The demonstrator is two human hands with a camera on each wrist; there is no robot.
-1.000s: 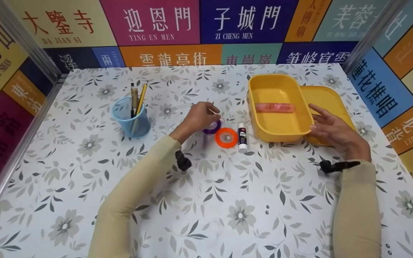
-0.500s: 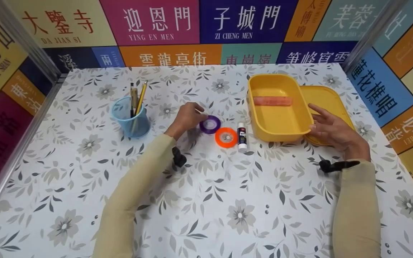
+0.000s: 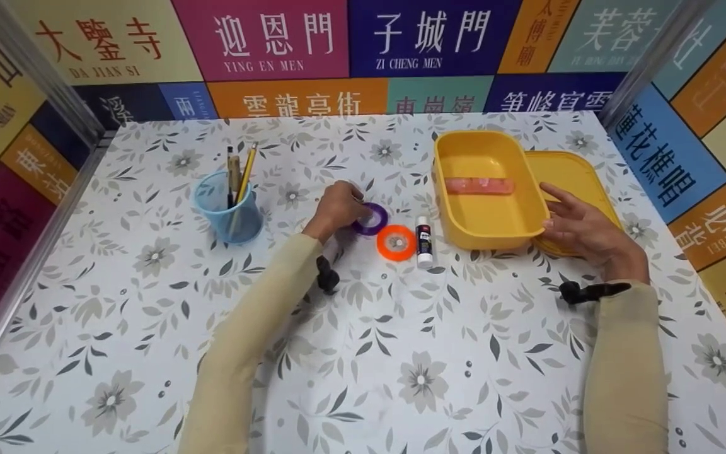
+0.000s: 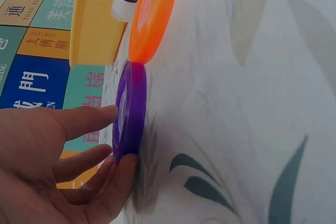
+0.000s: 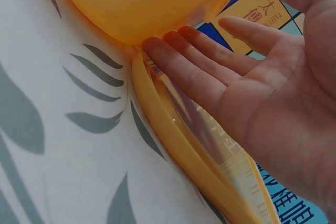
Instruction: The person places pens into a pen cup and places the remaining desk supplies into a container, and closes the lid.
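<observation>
My left hand is at a purple tape roll lying on the table. In the left wrist view, the thumb touches the face of the roll and a fingertip meets its outer edge. Beside it lie an orange tape roll and a white-capped glue stick. My right hand has its fingers extended, the tips touching the side of a yellow box. A pink translucent stick-like piece lies inside the box; its kind cannot be made out.
A yellow lid lies partly under the box, below my right hand. A blue cup holding pens and a pencil stands at the left. Printed panels border the floral-covered table.
My left hand first drew a little left off the purple tape roll, then came back onto it. The pink piece shifted back and forth in the box. My right hand stayed in place.
</observation>
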